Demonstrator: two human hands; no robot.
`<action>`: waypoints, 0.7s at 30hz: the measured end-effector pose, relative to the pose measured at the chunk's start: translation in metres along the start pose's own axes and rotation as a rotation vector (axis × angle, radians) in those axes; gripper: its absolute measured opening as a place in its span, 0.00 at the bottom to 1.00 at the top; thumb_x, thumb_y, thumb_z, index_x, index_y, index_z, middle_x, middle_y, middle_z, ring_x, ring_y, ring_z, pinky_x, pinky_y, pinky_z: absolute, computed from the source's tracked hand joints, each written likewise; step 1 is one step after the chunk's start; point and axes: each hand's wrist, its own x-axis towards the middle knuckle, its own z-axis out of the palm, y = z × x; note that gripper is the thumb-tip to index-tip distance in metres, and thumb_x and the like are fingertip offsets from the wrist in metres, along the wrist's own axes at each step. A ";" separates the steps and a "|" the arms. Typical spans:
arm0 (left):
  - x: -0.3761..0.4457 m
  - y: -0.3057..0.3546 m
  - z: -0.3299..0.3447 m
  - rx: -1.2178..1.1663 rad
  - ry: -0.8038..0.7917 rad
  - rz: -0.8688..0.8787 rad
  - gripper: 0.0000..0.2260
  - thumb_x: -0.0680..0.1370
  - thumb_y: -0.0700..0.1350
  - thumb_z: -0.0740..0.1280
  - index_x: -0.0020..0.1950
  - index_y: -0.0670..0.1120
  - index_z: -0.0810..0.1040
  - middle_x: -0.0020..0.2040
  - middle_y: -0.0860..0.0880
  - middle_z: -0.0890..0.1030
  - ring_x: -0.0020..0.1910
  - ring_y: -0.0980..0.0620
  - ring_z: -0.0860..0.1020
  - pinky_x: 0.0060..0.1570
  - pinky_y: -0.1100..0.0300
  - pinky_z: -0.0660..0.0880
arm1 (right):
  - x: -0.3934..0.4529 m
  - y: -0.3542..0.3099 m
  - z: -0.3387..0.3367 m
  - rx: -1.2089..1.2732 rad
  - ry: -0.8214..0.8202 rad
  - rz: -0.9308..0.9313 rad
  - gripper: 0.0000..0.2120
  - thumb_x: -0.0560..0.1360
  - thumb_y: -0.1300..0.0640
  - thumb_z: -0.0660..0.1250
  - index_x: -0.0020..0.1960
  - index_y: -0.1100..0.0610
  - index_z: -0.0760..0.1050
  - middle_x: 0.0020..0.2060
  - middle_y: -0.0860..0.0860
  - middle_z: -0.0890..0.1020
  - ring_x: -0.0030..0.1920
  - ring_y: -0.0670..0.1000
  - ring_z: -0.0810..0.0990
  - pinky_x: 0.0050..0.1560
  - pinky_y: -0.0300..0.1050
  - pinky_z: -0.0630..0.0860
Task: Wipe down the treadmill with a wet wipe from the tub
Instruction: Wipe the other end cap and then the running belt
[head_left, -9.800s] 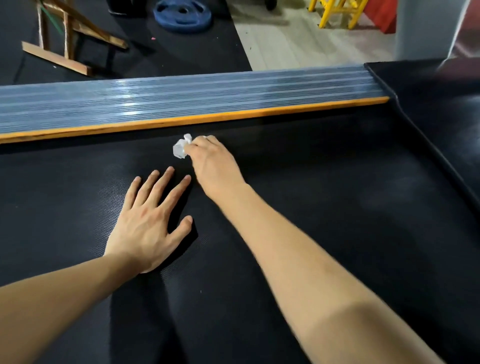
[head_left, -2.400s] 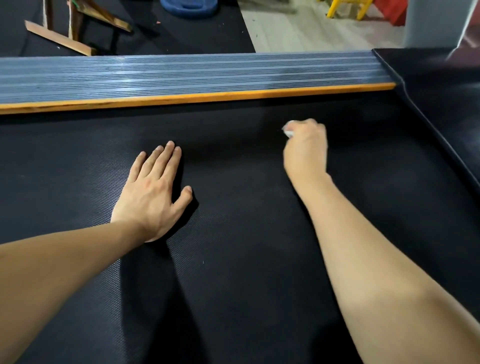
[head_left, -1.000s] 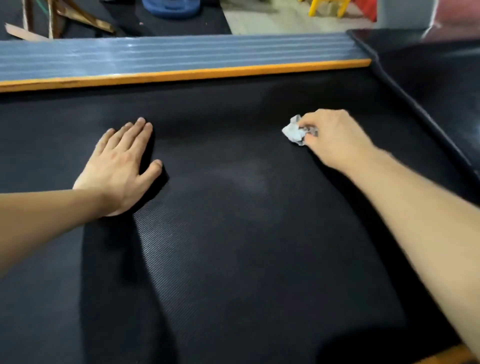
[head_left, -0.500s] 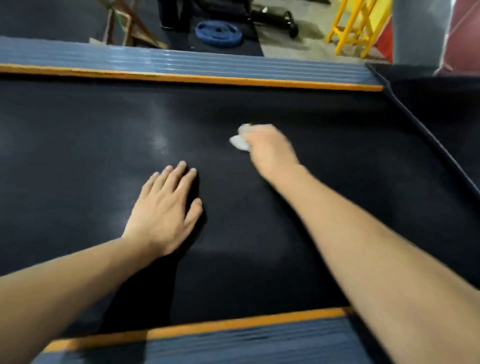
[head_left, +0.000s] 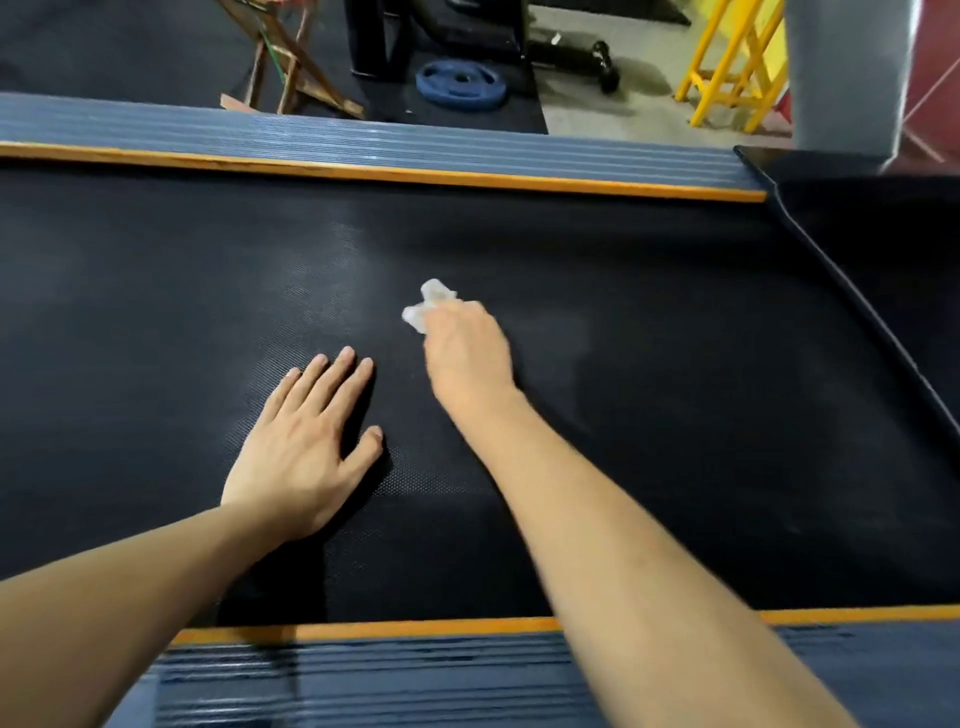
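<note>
The treadmill's black textured belt (head_left: 649, 415) fills most of the view. A crumpled white wet wipe (head_left: 426, 304) is pressed on the belt near its middle, and my right hand (head_left: 467, 353) grips it with curled fingers. My left hand (head_left: 306, 441) rests flat on the belt to the lower left, fingers straight and spread. The tub is not in view.
Grey ribbed side rails with orange edges run along the far side (head_left: 415, 156) and the near side (head_left: 415, 675) of the belt. A black motor cover (head_left: 883, 234) lies at the right. Beyond are a blue weight plate (head_left: 460, 85), a wooden frame (head_left: 285, 67) and a yellow rack (head_left: 727, 62).
My right hand has slid the wipe left from the belt's right part toward the middle. The view has tilted back, showing the near rail. My left hand stays flat.
</note>
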 end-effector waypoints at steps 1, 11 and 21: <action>0.000 -0.001 0.000 -0.006 0.003 -0.007 0.33 0.79 0.63 0.48 0.84 0.54 0.52 0.84 0.54 0.52 0.82 0.54 0.46 0.81 0.54 0.43 | -0.004 0.018 -0.007 -0.049 0.001 0.029 0.10 0.75 0.62 0.61 0.38 0.52 0.66 0.43 0.51 0.72 0.39 0.58 0.69 0.37 0.49 0.65; 0.000 0.002 0.005 0.015 0.045 -0.005 0.33 0.80 0.62 0.48 0.83 0.52 0.55 0.83 0.52 0.55 0.82 0.51 0.50 0.81 0.53 0.44 | -0.036 0.078 -0.009 0.073 0.210 0.345 0.13 0.66 0.54 0.70 0.48 0.59 0.76 0.39 0.42 0.78 0.39 0.50 0.78 0.41 0.41 0.72; -0.001 0.002 0.005 0.007 0.047 -0.046 0.36 0.79 0.63 0.48 0.83 0.45 0.56 0.83 0.48 0.56 0.82 0.51 0.51 0.81 0.53 0.46 | -0.065 0.139 -0.055 -0.113 0.144 0.368 0.11 0.71 0.47 0.69 0.49 0.50 0.85 0.43 0.49 0.85 0.45 0.50 0.82 0.46 0.48 0.74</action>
